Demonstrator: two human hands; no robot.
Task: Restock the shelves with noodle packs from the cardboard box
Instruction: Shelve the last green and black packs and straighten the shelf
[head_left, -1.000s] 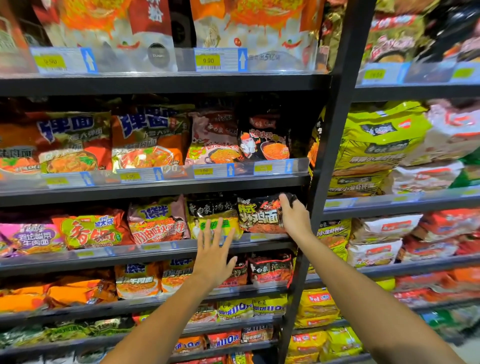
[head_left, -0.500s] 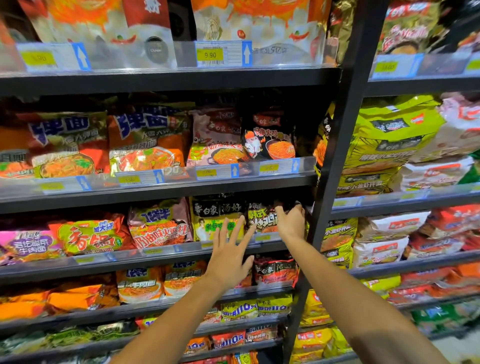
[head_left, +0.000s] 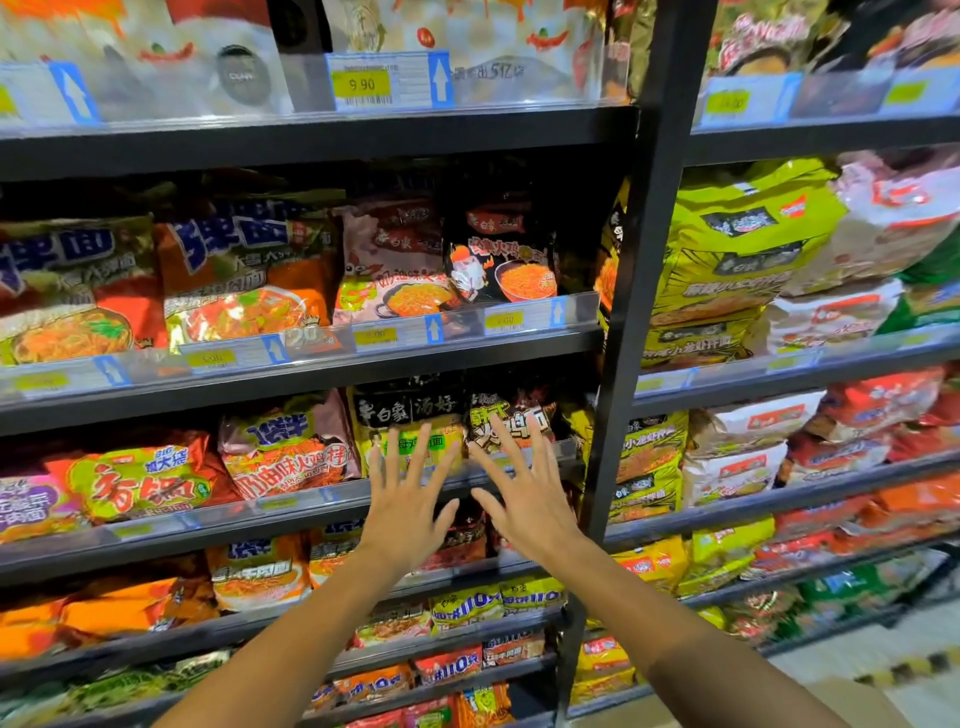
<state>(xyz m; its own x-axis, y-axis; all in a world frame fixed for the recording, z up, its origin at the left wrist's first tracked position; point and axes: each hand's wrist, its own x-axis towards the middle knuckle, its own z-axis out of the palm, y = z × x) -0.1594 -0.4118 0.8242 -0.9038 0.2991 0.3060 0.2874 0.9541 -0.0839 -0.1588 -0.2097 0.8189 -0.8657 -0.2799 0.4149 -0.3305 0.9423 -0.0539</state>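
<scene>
Black steel shelving (head_left: 311, 140): tiers of dark shelves fill your view, split by an upright post (head_left: 631, 332) right of centre.
Left hand (head_left: 405, 512): your fingers are spread and straight, palm toward the shelf front, holding nothing — it is raised before the yellow-and-black pack (head_left: 410, 415).
Right hand (head_left: 530, 506): likewise splayed and empty, just beside your left hand, raised before the black noodle pack (head_left: 511, 418); whether the fingertips touch the pack cannot be told.
Black noodle pack: it stands upright on the third shelf from the top, at the right end of its row, near the post.
Neighbouring packs: a pink-and-orange pack (head_left: 288, 441) stands left of the yellow-and-black one; a green-and-red pack (head_left: 140, 480) lies further left.
Shelf above: two orange packs (head_left: 244, 275), a pink pack (head_left: 389, 265) and a black pack with a red bowl (head_left: 501, 249) stand behind a clear rail.
Price tag (head_left: 362, 83): yellow, reading 9.90, on the top shelf edge beside a blue arrow.
Right bay: lime-green bags (head_left: 737, 239) sit stacked above white and red packs — motion blur hides their lettering.
</scene>
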